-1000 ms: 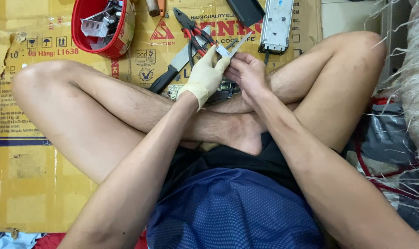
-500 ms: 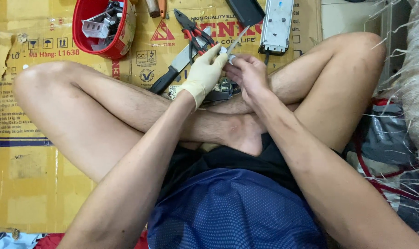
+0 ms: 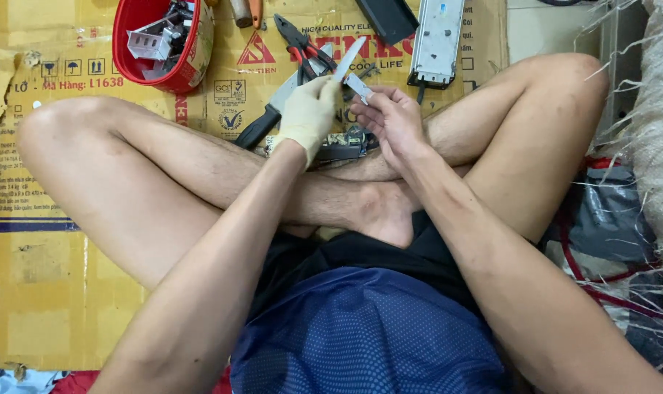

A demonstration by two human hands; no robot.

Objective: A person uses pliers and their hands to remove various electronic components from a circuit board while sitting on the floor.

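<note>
At the upper centre of the frame, the gloved left hand (image 3: 309, 113) is gripping a pale metal strip (image 3: 348, 60) with closed fingers while the bare right hand (image 3: 393, 120) is pinching a small metal piece (image 3: 359, 87) against it, seemingly fitting the two, which calls for steady alignment.

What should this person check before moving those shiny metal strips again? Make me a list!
1. Left hand gloved: ok.
2. Right hand gloved: not ok, bare.
3. Each hand grips a metal strip: ok.
4. Strips held away from the legs: ok.
5. Pliers close by on the cardboard: ok.
6. Strip edges sharp: cannot tell.
</note>
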